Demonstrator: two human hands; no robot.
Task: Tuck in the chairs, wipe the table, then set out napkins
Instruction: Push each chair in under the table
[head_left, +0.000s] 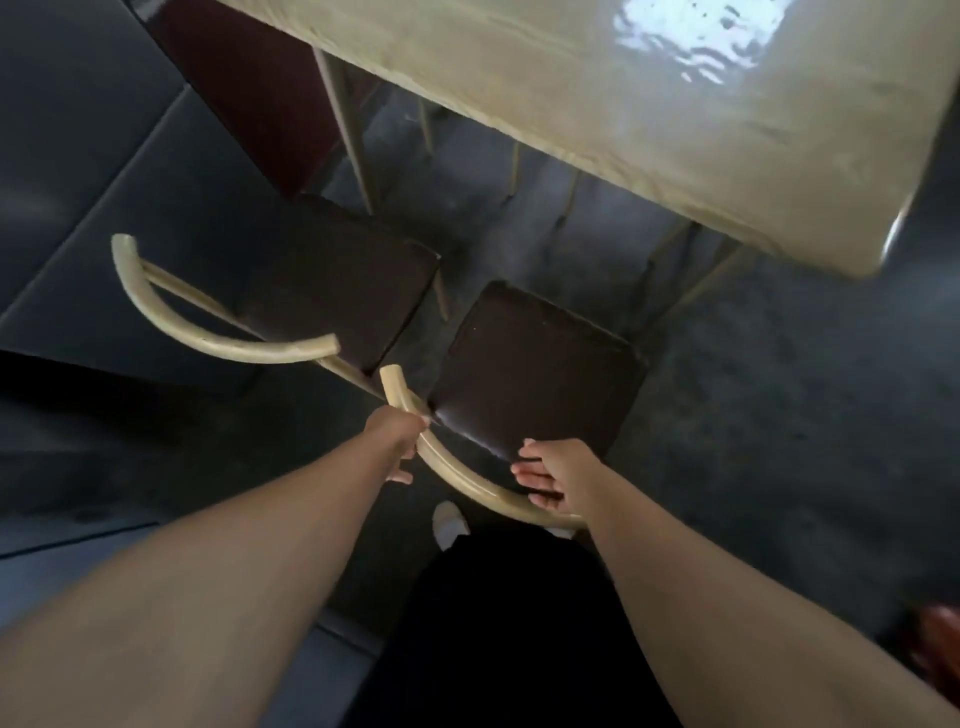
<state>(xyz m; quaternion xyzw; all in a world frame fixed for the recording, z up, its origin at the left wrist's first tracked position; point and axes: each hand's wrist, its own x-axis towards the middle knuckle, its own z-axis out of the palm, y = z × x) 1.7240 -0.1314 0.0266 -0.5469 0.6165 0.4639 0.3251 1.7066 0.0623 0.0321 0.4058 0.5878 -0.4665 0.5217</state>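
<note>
Tucking in the chairs is the step in hand: the left hand (397, 439) is clamped on the back rail (462, 488) of the near chair (535, 374), the right hand (553, 480) lies on the same rail, though I cannot tell whether it grips, and the chair, standing outside the table (571, 130) at 1 o'clock, needs a straight push under it.

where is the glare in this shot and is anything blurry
Head view: bright glare on the table, at its far end; head view: floor and chair seat in dim shadow; head view: left hand on the chair back looks soft, like the whole frame.
</note>
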